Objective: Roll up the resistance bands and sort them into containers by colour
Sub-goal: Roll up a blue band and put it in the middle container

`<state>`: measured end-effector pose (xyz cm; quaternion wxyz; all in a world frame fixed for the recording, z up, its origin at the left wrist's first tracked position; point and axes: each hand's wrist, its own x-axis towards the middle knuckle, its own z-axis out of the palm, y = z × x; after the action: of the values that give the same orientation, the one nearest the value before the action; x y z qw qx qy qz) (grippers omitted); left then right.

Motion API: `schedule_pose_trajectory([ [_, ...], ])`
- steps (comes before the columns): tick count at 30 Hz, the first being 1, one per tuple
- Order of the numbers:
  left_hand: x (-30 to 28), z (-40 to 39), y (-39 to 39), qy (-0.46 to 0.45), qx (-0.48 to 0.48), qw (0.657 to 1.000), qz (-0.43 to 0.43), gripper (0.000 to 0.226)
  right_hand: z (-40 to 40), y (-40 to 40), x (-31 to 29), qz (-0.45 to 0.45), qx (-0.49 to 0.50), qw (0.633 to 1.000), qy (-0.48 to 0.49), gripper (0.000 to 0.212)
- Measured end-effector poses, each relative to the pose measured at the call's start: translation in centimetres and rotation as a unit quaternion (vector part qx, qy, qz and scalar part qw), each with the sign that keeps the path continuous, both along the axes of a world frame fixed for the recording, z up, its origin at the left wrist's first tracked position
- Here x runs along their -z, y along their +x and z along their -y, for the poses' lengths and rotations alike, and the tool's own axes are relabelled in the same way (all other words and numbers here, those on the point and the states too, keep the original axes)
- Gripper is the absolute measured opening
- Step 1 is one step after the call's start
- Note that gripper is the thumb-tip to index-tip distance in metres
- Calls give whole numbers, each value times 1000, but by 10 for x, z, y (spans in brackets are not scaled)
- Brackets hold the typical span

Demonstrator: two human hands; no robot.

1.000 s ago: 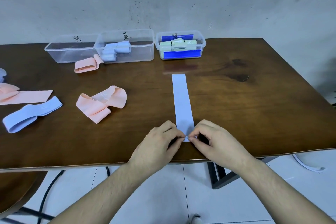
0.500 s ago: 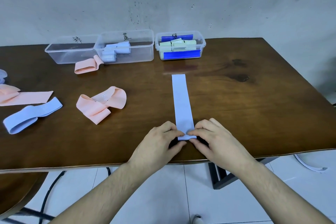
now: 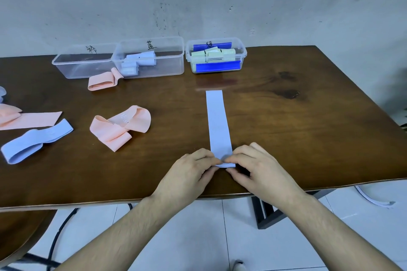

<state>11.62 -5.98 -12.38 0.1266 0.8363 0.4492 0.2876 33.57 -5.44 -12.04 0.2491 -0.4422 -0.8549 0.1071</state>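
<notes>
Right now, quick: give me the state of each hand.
Left hand: pinching the near, rolled end of the light blue band.
Right hand: pinching the same rolled end from the other side.

Two bare forearms come up from the lower edge of the view, each ending in a bare hand. The left hand point(image 3: 190, 177) and the right hand point(image 3: 263, 174) wear no gloves, rings, watch or wristbands. No sleeve shows anywhere along either arm behind the fingers; both are uncovered as far back as the frame reaches. Fine dark hair runs along the forearms, denser toward the wrists and thinning over the backs of the hands. The fingers point(image 3: 244, 156) look slim, with short nails where any can be made out. Tendons and knuckles show as faint ridges behind the fingers.
</notes>
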Motion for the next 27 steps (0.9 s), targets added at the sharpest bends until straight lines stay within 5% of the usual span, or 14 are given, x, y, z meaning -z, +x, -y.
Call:
schedule_pose_trajectory([
  [10,-1,8,0,-15,0,999,38,12,6,5,2,-62,-8,997,-40,11],
  [19,-1,10,0,-28,-15,999,17,20,7,2,2,-53,12,998,-34,10],
  [27,-1,4,0,-29,-20,999,38,14,7,2,1,-49,13,999,-12,25],
])
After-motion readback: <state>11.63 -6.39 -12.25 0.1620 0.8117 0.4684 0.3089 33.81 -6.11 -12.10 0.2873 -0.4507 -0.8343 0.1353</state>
